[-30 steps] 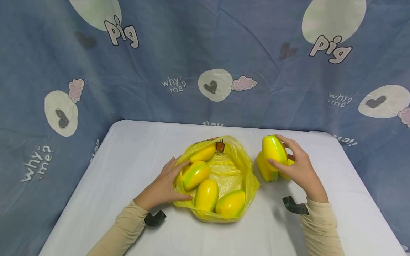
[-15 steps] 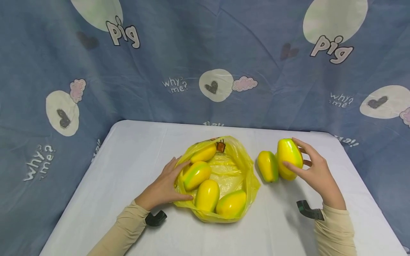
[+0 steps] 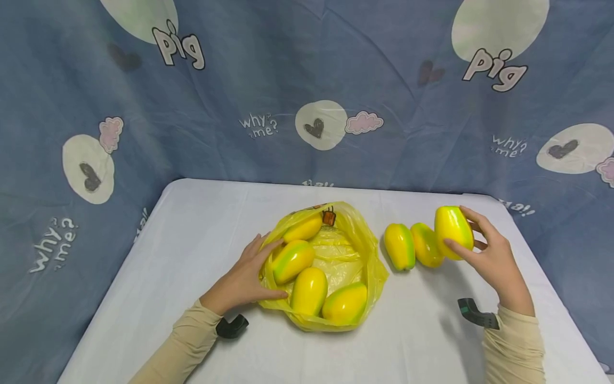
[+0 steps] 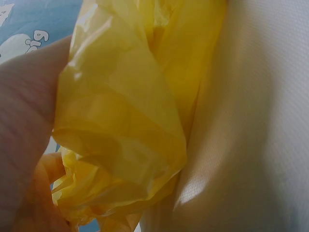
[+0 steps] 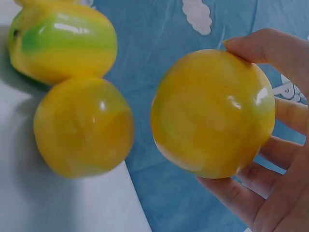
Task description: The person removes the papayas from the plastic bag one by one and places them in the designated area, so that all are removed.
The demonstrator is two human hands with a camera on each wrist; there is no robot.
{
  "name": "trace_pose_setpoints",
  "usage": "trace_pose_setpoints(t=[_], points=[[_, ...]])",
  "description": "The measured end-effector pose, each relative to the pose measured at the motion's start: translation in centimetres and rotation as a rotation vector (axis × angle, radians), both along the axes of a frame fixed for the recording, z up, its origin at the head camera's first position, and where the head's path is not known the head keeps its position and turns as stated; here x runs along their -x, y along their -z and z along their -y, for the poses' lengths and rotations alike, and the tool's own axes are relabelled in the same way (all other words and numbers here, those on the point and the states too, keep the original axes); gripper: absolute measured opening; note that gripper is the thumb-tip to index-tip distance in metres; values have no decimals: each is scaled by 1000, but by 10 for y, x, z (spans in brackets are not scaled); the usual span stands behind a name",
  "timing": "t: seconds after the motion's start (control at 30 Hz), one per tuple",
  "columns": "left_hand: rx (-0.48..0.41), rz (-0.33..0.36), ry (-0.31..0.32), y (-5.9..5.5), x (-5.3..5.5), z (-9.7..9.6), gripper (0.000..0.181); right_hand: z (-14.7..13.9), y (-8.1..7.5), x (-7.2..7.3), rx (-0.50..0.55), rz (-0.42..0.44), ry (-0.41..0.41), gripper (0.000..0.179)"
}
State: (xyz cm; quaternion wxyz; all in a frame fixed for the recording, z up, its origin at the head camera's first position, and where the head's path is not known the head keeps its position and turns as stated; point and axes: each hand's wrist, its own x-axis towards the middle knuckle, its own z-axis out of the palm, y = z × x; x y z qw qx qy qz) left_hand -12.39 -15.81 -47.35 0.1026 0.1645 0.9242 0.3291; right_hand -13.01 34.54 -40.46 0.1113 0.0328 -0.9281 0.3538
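Observation:
My right hand (image 3: 496, 258) grips a shiny yellow mango (image 3: 453, 233) with a green tinge, thumb on one side and fingers round the other. In the right wrist view that mango (image 5: 212, 113) appears end-on, above the table. Just left of it two more mangoes, one green-streaked (image 3: 400, 246) and one mostly yellow (image 3: 426, 245), lie side by side on the table. My left hand (image 3: 244, 280) holds the left rim of a yellow plastic bag (image 3: 336, 253), thumb and fingers spread along it. Several mangoes (image 3: 309, 290) lie inside the open bag. Crumpled yellow plastic (image 4: 120, 111) fills much of the left wrist view.
A white cloth covers the table (image 3: 206, 224). Behind it hangs a blue printed curtain (image 3: 230, 149), which also runs down the left side. A dark curved device sits at each wrist, one on the left (image 3: 232, 326) and one on the right (image 3: 477, 313).
My right hand has carried its mango rightward, from over the two table mangoes to a spot beside them, uncovering both. The left hand and the bag have stayed put.

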Motion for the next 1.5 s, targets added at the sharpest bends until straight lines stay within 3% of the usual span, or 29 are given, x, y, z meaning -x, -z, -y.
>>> trace_pose_setpoints(t=[0.6,1.0,1.5], points=[[1,-12,15,2,2,-2,118,-32,16,-1,2,73,63,76],[-3,-13,-4,1,1,1,119,-43,27,12,16,141,97,76],[-2,-4,2,2,2,0,119,-44,50,18,41,191,24,76]])
